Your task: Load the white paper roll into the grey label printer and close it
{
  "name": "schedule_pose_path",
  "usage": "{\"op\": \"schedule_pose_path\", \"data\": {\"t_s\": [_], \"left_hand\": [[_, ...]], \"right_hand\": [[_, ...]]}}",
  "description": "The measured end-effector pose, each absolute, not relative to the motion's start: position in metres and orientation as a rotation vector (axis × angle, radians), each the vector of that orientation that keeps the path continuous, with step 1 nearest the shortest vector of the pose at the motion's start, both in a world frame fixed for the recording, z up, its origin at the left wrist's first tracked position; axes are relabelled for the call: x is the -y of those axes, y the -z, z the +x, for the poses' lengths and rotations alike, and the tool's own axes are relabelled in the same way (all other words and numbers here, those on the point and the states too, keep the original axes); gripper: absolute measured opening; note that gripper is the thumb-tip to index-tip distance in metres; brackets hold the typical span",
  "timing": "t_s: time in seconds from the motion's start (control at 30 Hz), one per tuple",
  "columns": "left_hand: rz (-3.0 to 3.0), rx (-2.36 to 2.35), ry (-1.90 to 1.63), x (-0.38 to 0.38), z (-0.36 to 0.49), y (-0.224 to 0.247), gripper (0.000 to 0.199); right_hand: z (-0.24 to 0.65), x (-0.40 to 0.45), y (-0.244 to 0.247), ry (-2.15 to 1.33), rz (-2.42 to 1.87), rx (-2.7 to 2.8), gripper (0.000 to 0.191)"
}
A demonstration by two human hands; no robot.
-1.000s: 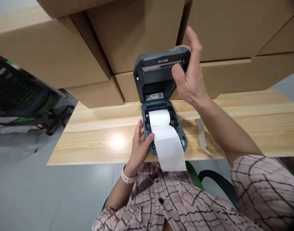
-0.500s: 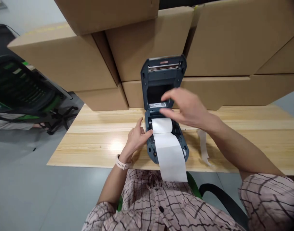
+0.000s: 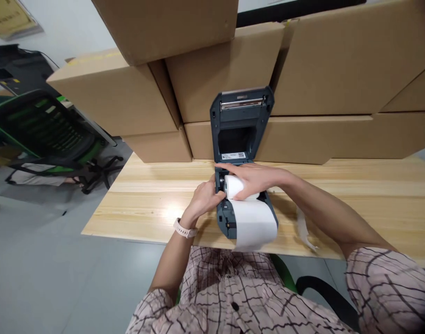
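Note:
A dark grey label printer [image 3: 226, 228] stands on the table with its lid [image 3: 215, 125] tipped up against the boxes. Inside it sits a white paper roll [image 3: 234, 186], and a loose strip of its paper [image 3: 256, 222] hangs over the printer's front. My right hand [image 3: 256, 178] is closed around the roll from above, thumb in front and fingers behind, hiding its right part. My left hand [image 3: 207, 197] grips the printer's left side, the thumb over the rim near the roll's end; its other fingers are partly hidden.
Large cardboard boxes [image 3: 323, 69] are stacked along the back of the wooden table [image 3: 149, 195]. A torn paper strip [image 3: 303, 229] lies right of the printer. Beyond the table's left end is an office chair [image 3: 52, 125].
My right hand has come down from beside the raised lid onto the paper roll and taken hold of it. The left hand stays at the printer's left side.

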State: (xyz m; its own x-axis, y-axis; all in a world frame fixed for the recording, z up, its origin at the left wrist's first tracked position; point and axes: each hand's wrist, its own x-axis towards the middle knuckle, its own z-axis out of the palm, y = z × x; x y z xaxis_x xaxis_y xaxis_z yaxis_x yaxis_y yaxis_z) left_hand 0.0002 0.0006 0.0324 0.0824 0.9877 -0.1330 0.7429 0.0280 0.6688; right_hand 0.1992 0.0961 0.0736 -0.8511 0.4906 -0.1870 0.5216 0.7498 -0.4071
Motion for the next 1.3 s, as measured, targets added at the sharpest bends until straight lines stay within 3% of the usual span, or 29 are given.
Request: {"op": "schedule_pose_path", "data": {"t_s": [0.13, 0.27, 0.57, 0.9, 1.03, 1.1, 1.17, 1.3], "left_hand": [[1.745, -1.698, -0.568, 0.001, 0.001, -0.033, 0.052], [1.717, -1.687, -0.583, 0.001, 0.000, -0.029, 0.059], [1.666, -1.693, -0.610, 0.001, 0.001, -0.027, 0.060], [1.640, -1.654, -0.644, -0.001, -0.001, -0.022, 0.069], [1.649, -1.645, -0.634, 0.000, -0.003, -0.022, 0.065], [1.657, -1.645, -0.619, -0.001, -0.003, -0.023, 0.065], [1.668, -1.638, -0.615, -0.001, -0.003, -0.023, 0.065], [1.659, -1.630, -0.662, 0.000, -0.002, -0.022, 0.065]], "right_hand": [[0.255, -0.081, -0.109, 1.071, 0.603, -3.178, 0.112], [0.319, -0.073, -0.118, 1.260, 0.962, -3.369, 0.112], [0.343, -0.131, -0.029, 1.454, 1.786, -3.006, 0.120], [0.332, -0.130, 0.005, 1.634, 1.731, -2.813, 0.122], [0.388, -0.104, 0.000, 1.977, 1.677, -2.724, 0.086], [0.411, -0.084, 0.006, 2.152, 1.716, -2.546, 0.078], [0.420, -0.067, 0.018, 2.190, 1.719, -2.426, 0.077], [0.411, -0.055, 0.031, 2.143, 1.721, -2.426, 0.054]]}}
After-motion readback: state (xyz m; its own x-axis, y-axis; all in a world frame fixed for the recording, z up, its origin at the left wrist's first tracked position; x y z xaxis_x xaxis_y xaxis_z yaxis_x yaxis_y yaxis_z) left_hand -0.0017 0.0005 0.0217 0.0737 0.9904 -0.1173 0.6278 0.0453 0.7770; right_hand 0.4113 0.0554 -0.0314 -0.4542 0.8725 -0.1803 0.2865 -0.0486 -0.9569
